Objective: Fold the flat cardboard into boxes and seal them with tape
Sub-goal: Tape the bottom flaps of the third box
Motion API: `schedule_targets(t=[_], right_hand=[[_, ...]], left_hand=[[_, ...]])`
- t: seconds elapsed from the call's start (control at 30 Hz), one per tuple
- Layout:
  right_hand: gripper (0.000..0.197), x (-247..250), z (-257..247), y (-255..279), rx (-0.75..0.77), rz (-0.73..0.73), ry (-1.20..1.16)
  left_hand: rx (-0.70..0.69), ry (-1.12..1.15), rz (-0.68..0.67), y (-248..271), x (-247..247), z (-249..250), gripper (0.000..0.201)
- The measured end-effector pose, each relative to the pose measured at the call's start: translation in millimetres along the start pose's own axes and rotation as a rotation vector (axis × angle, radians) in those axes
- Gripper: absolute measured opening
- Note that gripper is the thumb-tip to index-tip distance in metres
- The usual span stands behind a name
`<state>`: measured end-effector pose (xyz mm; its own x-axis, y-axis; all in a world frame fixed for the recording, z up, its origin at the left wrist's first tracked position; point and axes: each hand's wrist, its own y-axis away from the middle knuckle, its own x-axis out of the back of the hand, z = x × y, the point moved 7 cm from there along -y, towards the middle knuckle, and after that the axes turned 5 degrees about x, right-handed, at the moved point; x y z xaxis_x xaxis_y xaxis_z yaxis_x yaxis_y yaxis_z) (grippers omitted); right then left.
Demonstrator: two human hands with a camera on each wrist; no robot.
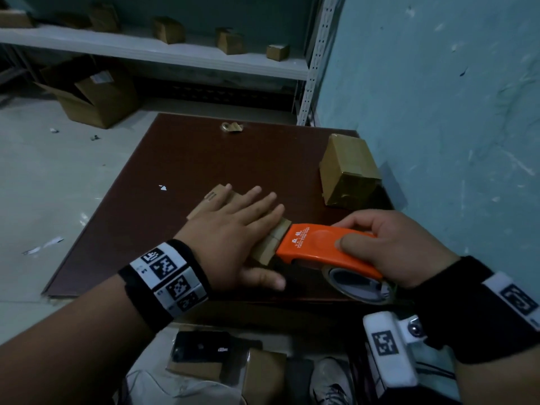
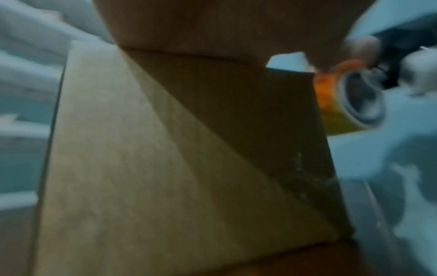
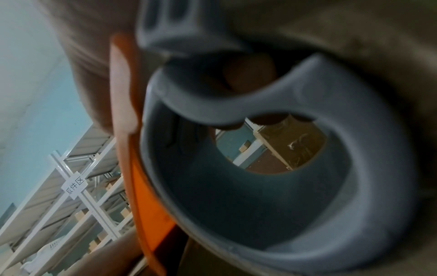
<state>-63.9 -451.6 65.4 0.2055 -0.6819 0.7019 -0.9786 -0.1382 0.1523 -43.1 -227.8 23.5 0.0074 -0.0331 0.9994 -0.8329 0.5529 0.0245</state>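
A small cardboard box (image 1: 270, 242) lies on the dark brown board (image 1: 181, 159), mostly hidden under my left hand (image 1: 233, 229), which presses flat on it with straight, spread fingers. In the left wrist view the box (image 2: 141, 168) fills the frame. My right hand (image 1: 388, 247) grips an orange tape dispenser (image 1: 318, 247), whose front edge touches the box's right end. Its grey core (image 3: 272, 177) and orange shell (image 3: 123, 115) fill the right wrist view. A folded, taped box (image 1: 347, 171) stands at the board's right, by the wall.
A teal wall (image 1: 438, 112) borders the board on the right. White shelving (image 1: 175, 51) with small boxes runs behind, and an open carton (image 1: 93, 95) sits on the floor at back left. A tape scrap (image 1: 232, 127) lies at the board's far edge. Flat cardboard (image 1: 263, 372) lies near my feet.
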Motion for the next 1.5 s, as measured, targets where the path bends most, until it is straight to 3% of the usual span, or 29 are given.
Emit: schedule_targets(t=[0.07,0.2,0.57,0.67,0.8,0.87,0.97,1.07,1.2,1.3,1.4,1.5], right_hand=[[0.034,1.3,-0.4,0.9,0.000,0.013,-0.002],[0.057,4.5,-3.1,5.3,-0.002,0.034,-0.039],[0.045,22.7,-7.5,16.5,-0.041,0.022,-0.010],[0.038,12.4,-12.9,7.7,-0.116,0.002,0.152],[0.033,-13.0,-22.4,-5.8,-0.205,-0.078,0.626],[0.035,-12.2,-27.5,-6.0,-0.184,-0.014,0.614],[0.038,10.5,-46.5,-3.5,-0.015,0.241,0.586],[0.039,9.8,-35.0,-7.3,-0.052,0.285,0.573],[0.047,-11.1,-10.1,-21.5,-0.106,0.225,0.731],[0.048,-23.2,0.3,-34.3,-0.122,0.190,0.782],[0.051,-38.9,15.2,-43.6,-0.144,0.127,0.818],[0.054,-49.1,25.7,-49.9,-0.160,0.075,0.810]], left_hand=[[0.009,-0.035,-0.047,-1.4,-4.3,-3.0,0.133],[0.047,-0.052,-0.042,-9.7,-8.6,-10.3,0.124],[0.086,-0.034,-0.044,-9.6,-5.3,-9.4,0.120],[0.084,-0.025,-0.042,-10.0,-5.1,-9.3,0.120],[0.108,-0.023,-0.025,-8.1,-4.4,-10.3,0.117],[0.112,-0.032,-0.023,-8.1,-4.3,-10.0,0.116],[0.121,-0.014,-0.014,-7.4,-3.0,-9.4,0.117],[0.143,0.038,0.008,-7.1,1.4,-6.9,0.116],[0.213,0.219,0.092,-10.9,12.6,-7.4,0.097],[0.271,0.315,0.124,-16.9,14.7,-9.2,0.068],[0.325,0.345,0.138,-19.5,14.1,-10.6,0.045],[0.369,0.320,0.144,-22.7,12.6,-8.8,0.038]])
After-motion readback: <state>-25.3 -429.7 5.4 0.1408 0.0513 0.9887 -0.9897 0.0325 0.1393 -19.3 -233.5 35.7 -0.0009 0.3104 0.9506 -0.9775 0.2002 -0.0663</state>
